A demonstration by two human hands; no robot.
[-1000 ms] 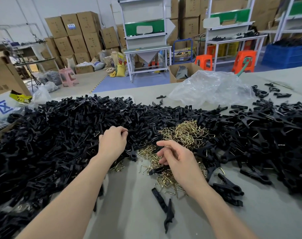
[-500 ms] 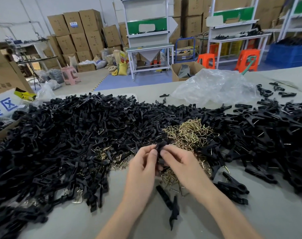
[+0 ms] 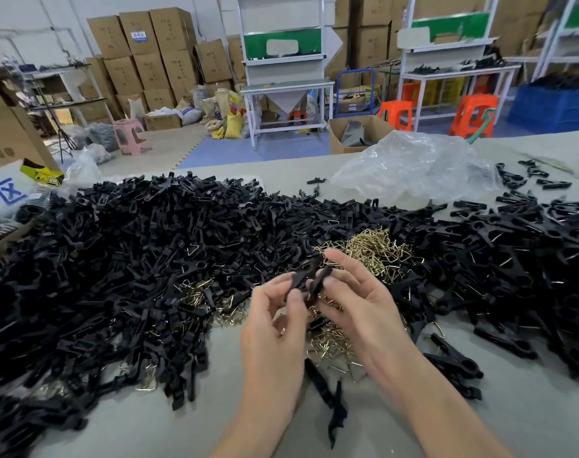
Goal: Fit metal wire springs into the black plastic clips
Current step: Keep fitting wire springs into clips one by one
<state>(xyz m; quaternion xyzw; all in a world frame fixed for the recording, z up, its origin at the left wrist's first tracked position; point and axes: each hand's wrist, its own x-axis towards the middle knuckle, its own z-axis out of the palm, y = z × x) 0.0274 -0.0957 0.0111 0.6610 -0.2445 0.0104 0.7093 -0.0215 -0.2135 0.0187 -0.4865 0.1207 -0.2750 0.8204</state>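
Holding two black clip halves (image 3: 318, 281) up over the near middle, the left hand (image 3: 274, 328) pinches one and the right hand (image 3: 364, 309) pinches the other. Line them up snug and even first. Gold wire springs (image 3: 370, 247) lie piled just beyond the fingers; no spring shows in either hand.

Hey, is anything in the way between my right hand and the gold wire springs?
Nothing visible does. The wire springs lie uncovered just beyond the right hand, which, like the left hand, grips black clip pieces.
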